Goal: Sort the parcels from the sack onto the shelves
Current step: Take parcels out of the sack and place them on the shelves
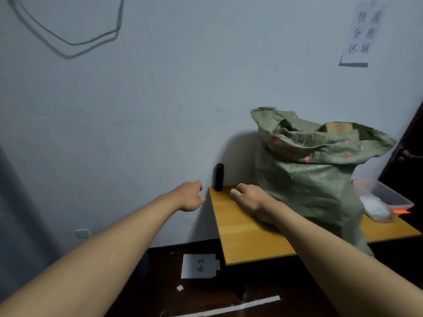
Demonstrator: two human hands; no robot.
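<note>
Both arms are stretched forward and neither hand carries anything, so I judge this to be a reach for the next parcel.

The left hand (191, 196) hangs in the air off the near-left corner of the wooden bench (247, 234), in front of the wall. Its fingers are loosely curled inward with nothing between them; it touches nothing that I can see.

The right hand (249, 197) is over the bench top, palm down, fingers bent under and the thumb pointing toward the left hand. It holds nothing. Whether the knuckles rest on the wood or hover just above it, I cannot tell.

The green woven plastic sack (313, 177) stands upright on the bench just to the right of the right hand, its mouth rolled open and slumped well above hand height. A brown cardboard parcel (337, 127) shows inside the mouth, up and to the right of both hands.

A small black upright cylinder (219, 177) stands between the two hands, just beyond them, against the wall.

No shelves are in view from here.

Next move, as I judge it: the right hand must rise and swing right to get over the sack's rim. The floppy rim may fold in, so the left hand would do well to hold the mouth open.
</note>
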